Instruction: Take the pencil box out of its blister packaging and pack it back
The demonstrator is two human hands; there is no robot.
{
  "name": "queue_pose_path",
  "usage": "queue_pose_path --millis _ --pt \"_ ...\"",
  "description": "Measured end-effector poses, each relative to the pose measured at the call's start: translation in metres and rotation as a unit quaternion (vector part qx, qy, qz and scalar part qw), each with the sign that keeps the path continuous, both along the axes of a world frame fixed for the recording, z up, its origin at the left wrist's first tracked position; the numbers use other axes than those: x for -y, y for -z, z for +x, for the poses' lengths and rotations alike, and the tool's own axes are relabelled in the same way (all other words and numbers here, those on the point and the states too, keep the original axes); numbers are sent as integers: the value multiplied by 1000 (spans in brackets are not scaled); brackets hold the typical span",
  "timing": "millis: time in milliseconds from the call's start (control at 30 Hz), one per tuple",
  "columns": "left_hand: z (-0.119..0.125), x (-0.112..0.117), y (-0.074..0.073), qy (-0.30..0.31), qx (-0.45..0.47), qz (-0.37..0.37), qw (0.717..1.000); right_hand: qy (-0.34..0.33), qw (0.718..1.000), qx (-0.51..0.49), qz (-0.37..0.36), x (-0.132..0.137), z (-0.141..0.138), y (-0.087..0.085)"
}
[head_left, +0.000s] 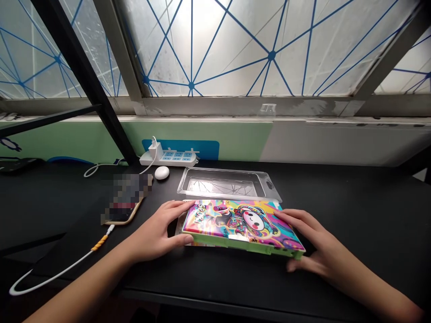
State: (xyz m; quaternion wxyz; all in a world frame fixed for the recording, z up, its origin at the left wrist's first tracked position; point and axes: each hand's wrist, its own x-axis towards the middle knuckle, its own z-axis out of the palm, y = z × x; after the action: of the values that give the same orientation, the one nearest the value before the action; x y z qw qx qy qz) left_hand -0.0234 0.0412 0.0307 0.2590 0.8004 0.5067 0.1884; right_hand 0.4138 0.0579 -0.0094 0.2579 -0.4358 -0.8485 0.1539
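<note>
A flat, brightly printed box (240, 224) with a cartoon figure and green edges lies on the black desk (353, 215), resting in a clear plastic tray. My left hand (158, 231) grips its left end, thumb under the near edge and fingers over the far corner. My right hand (311, 244) holds the right end, fingers curled along the side. Just behind the box lies a clear plastic lid (229, 183), empty and flat on the desk.
A phone (124, 204) on a white charging cable (54, 273) lies left of the box. A white power strip (170, 157) with a plugged charger and a small white oval case (162, 172) sit at the back. A black frame post (87, 80) slants at the left.
</note>
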Motion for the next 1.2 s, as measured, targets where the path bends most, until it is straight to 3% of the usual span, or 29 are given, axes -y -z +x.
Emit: queue_pose_path --millis 200,333,500,867,1200 --pt "3 -1 -8 50 5 11 999 5 998 -43 -45 -7 -13 -13" --pt "4 -3 -13 85 -16 1 996 58 995 3 -80 -9 -24 -24" --pt "4 -3 -9 38 -6 -8 999 66 994 31 -86 -11 -28 -27" --pt "0 0 1 7 -2 -36 999 32 989 68 -128 -11 -32 -33" --pt "5 0 -1 31 -35 -3 999 94 993 42 -61 -12 -27 -29"
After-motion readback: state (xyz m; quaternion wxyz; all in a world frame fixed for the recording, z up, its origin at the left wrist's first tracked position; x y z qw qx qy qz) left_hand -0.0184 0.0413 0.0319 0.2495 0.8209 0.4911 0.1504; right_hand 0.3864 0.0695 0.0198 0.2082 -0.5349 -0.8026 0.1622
